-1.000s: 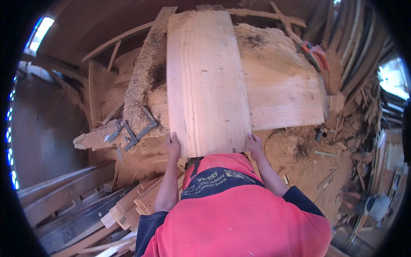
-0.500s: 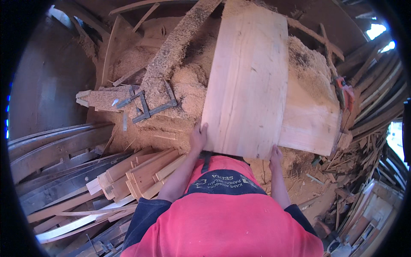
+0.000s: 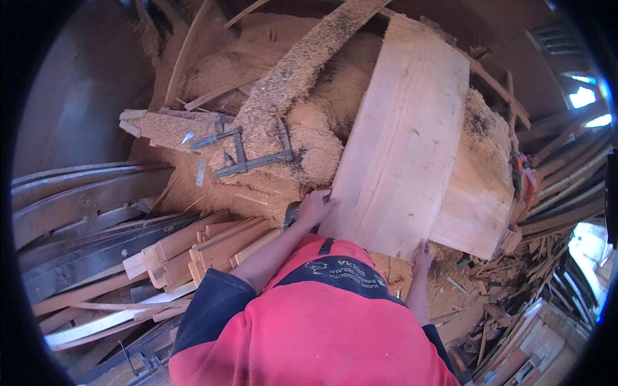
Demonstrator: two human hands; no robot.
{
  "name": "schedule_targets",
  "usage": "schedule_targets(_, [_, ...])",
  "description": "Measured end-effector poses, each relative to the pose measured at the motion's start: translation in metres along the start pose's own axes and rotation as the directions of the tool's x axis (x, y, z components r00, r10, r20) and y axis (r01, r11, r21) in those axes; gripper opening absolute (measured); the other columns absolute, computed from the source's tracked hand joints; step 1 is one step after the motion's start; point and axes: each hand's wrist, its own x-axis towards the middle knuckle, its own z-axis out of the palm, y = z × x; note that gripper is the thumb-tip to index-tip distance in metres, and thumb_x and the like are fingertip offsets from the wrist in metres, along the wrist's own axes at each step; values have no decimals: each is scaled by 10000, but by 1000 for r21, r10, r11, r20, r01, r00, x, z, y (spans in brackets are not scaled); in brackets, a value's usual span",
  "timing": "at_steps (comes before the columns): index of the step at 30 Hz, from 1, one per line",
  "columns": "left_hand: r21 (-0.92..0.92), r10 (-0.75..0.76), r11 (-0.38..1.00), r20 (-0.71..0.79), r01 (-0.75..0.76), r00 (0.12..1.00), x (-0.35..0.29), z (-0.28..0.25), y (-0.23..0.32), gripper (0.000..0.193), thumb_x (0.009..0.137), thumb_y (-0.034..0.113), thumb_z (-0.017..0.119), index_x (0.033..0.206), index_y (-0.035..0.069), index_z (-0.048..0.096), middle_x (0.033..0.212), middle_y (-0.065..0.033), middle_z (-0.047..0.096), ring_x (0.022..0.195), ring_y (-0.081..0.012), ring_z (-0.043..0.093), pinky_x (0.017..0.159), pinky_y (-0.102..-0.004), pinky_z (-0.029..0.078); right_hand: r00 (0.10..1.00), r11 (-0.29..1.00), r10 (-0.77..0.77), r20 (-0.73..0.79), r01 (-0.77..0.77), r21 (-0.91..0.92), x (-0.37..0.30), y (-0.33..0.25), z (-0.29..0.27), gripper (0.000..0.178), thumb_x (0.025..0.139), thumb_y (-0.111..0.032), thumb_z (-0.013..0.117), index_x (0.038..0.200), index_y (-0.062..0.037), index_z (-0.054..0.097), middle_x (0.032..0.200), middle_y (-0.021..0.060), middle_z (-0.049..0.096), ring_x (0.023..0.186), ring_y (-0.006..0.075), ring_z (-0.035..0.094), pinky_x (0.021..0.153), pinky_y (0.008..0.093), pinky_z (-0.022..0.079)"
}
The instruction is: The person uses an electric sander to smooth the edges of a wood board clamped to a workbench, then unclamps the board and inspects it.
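Note:
A wide, pale wooden board (image 3: 402, 135) lies in front of me, its far end angled up to the right. My left hand (image 3: 317, 207) is closed at its left edge near the close corner, thumb and fingers against the wood; its underside fingers are hidden. My right hand (image 3: 421, 257) grips the near right corner, thumb on top. Beneath the board, a second pale plank (image 3: 473, 222) shows on the right, partly covered by sawdust. Left of the board, a metal bar clamp (image 3: 248, 161) rests on a sawdust-covered beam (image 3: 167, 128).
Heaped sawdust (image 3: 322, 151) surrounds the boards. A long dusty beam (image 3: 302, 64) runs toward the far side. Stacked cut timber (image 3: 222, 248) stands close on my left, with curved planks (image 3: 84, 186) beyond. A red-orange tool (image 3: 528, 180) sits at right, near scrap wood (image 3: 541, 264).
The whole view has turned, so the clamp and board appear farther right and more tilted. My left hand sits farther right in view, still at the board's left edge; my right hand stays at its corner.

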Motion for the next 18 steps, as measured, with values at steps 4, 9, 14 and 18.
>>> schedule_targets(4, [-568, -181, 820, -368, -67, 912, 51, -9, -89, 562, 908, 491, 738, 1154, -8, 661, 1007, -140, 728, 956, -284, 702, 806, -428, 555, 976, 953, -208, -59, 189, -238, -11, -25, 14, 519, 976, -292, 712, 1346, 29, 539, 1221, 187, 654, 1128, 284, 633, 957, 399, 506])
schedule_targets(9, [-970, -830, -119, -21, -213, 557, 105, -126, -216, 515, 933, 517, 669, 1201, 84, 593, 1107, -126, 643, 1022, -292, 634, 827, -480, 552, 801, 616, -589, -108, 358, -702, -47, -58, 36, 495, 929, -261, 738, 1318, -2, 574, 1229, 244, 631, 1207, 393, 564, 1037, 491, 445])
schedule_targets(14, [-906, -724, -351, 103, -236, 682, 129, -142, -217, 598, 969, 598, 502, 1285, 96, 584, 1339, -146, 570, 1214, -355, 570, 1041, -580, 468, 740, 538, -672, -21, 469, -700, -70, -91, 50, 397, 921, -218, 719, 1240, -3, 624, 1201, 224, 643, 1187, 401, 567, 1016, 506, 450])
schedule_targets(18, [-825, -729, -448, 113, -345, 676, 130, -147, -196, 801, 944, 672, 487, 1484, 80, 480, 1588, -144, 414, 1448, -408, 390, 1191, -621, 258, 693, 554, -721, 3, 578, -599, -93, -117, 69, 318, 935, -159, 690, 1202, 7, 639, 1181, 206, 660, 1159, 393, 582, 983, 484, 469])
